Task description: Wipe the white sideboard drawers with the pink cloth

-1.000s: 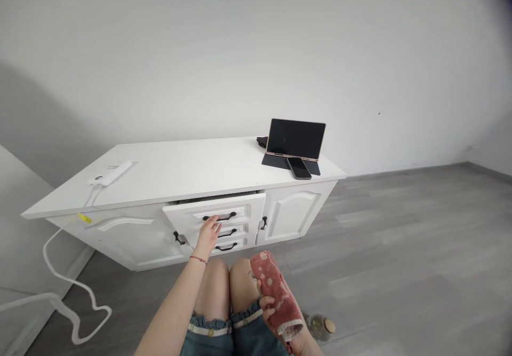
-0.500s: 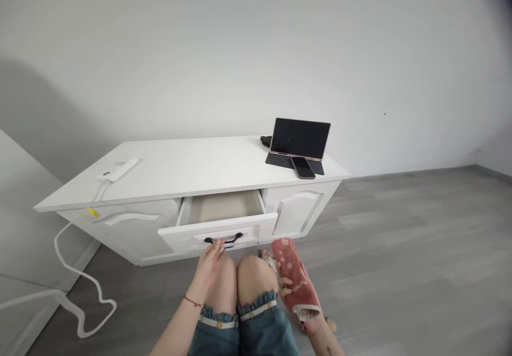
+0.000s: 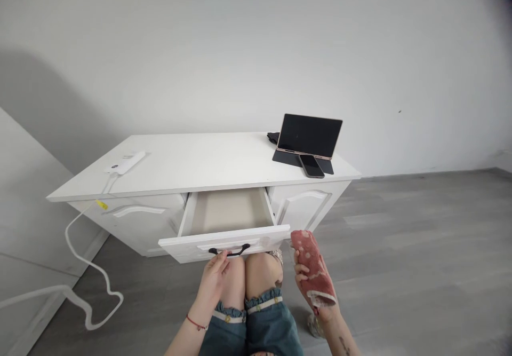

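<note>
Spreading behind the pulled-out drawer [image 3: 232, 211]: white cabinet top [image 3: 212, 158], pale wall [image 3: 208, 52]; left hand [image 3: 212, 277] pinches the drawer's black handle [image 3: 245, 248], right hand [image 3: 301, 275] grips red cloth [image 3: 314, 266] right of it

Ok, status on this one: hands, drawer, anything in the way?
Left hand on black handle; right hand gripping rolled red cloth. Drawer open. Knees close to its front, possibly in the way; contact unclear.

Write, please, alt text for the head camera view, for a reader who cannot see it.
A person's left hand holds the black handle of an open drawer in a white cabinet; the right hand holds a rolled red cloth. A phone and a propped dark screen are on top.
</note>
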`<state>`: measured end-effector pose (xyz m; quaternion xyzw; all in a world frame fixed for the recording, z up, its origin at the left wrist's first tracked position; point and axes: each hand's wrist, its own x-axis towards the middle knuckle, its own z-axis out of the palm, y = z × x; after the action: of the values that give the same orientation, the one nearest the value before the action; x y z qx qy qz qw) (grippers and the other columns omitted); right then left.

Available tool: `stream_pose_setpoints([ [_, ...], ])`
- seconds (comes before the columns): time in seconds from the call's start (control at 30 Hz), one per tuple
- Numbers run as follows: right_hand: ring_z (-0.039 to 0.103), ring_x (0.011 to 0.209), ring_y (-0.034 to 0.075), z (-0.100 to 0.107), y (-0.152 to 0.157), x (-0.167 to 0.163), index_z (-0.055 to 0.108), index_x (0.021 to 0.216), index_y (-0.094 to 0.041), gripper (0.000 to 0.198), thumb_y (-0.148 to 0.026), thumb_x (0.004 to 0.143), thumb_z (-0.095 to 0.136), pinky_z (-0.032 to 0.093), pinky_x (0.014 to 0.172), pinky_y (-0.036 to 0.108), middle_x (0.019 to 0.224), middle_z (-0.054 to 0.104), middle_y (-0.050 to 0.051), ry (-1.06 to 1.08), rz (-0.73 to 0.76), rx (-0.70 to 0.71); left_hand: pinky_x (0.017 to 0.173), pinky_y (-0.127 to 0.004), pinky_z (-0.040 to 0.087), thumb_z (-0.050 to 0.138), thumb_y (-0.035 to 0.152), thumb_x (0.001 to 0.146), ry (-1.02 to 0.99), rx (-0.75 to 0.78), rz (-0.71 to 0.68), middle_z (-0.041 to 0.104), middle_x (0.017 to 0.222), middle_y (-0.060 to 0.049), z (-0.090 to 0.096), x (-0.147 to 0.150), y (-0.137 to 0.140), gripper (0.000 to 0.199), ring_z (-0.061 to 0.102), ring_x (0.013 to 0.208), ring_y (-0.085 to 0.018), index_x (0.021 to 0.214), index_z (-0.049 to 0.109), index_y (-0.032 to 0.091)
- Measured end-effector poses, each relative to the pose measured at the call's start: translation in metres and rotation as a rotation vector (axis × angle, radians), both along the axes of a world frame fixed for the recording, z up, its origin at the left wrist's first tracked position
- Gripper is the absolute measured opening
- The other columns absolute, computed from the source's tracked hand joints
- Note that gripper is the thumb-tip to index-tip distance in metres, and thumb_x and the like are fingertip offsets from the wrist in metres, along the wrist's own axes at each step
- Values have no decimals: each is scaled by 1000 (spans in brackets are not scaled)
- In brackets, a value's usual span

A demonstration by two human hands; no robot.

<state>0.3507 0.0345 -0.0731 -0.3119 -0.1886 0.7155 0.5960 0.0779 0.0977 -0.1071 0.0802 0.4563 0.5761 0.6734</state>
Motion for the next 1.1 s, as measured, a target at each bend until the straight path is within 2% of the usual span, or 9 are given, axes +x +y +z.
stream_pose_setpoints([
  [0.13,53,65,13,4,6,6,64,107,-36,24,-43,86,56,40,45,24,102,67,3,149,-59,8,69,-23,55,86,14,62,-34,-18,9,75,72,-4,2,-2,-7,13,70,73,-14,68,75,14],
  [0.37,54,66,12,6,4,10,65,105,-36,20,-32,88,56,41,45,23,103,66,2,269,-171,32,76,-29,57,81,12,63,-67,24,-6,77,82,-7,-5,-7,-37,8,69,77,-16,69,76,15],
  [0.47,54,67,11,5,0,14,65,107,-36,23,-27,88,56,44,48,21,107,67,2,300,-211,-17,79,-30,56,77,11,65,-64,31,-7,76,81,-6,-2,-8,-45,6,69,78,-17,64,75,16],
  [0.6,51,64,8,4,2,20,65,108,-38,26,-22,90,55,47,52,19,115,68,1,330,-206,-99,78,-34,56,67,13,72,-81,25,-6,72,70,-6,-2,-10,-46,15,68,74,-19,58,70,18],
  [0.7,51,64,9,6,11,24,66,106,-39,22,-28,90,56,47,52,21,117,68,1,256,-157,-96,79,-38,55,62,15,74,-89,8,15,71,68,-7,-9,-13,-44,17,66,69,-20,59,67,18],
  [0.83,50,64,11,12,27,28,67,104,-35,20,-39,90,54,46,52,23,111,69,4,148,-81,-88,82,-39,53,67,18,72,-39,33,-2,73,75,-9,-17,-13,-42,10,65,70,-20,62,68,16],
  [1.0,47,60,10,34,48,30,66,106,-28,30,-49,91,52,45,50,22,102,69,4,220,-44,-154,86,-40,50,71,25,73,16,97,-61,72,78,-8,-19,-13,-43,9,63,76,-21,70,72,17],
  [1.1,46,58,10,51,62,28,66,110,-25,36,-51,91,50,45,50,23,103,68,4,160,-16,-135,92,-41,48,72,26,74,12,118,-85,70,74,-8,-23,-14,-44,10,64,81,-22,70,73,17],
])
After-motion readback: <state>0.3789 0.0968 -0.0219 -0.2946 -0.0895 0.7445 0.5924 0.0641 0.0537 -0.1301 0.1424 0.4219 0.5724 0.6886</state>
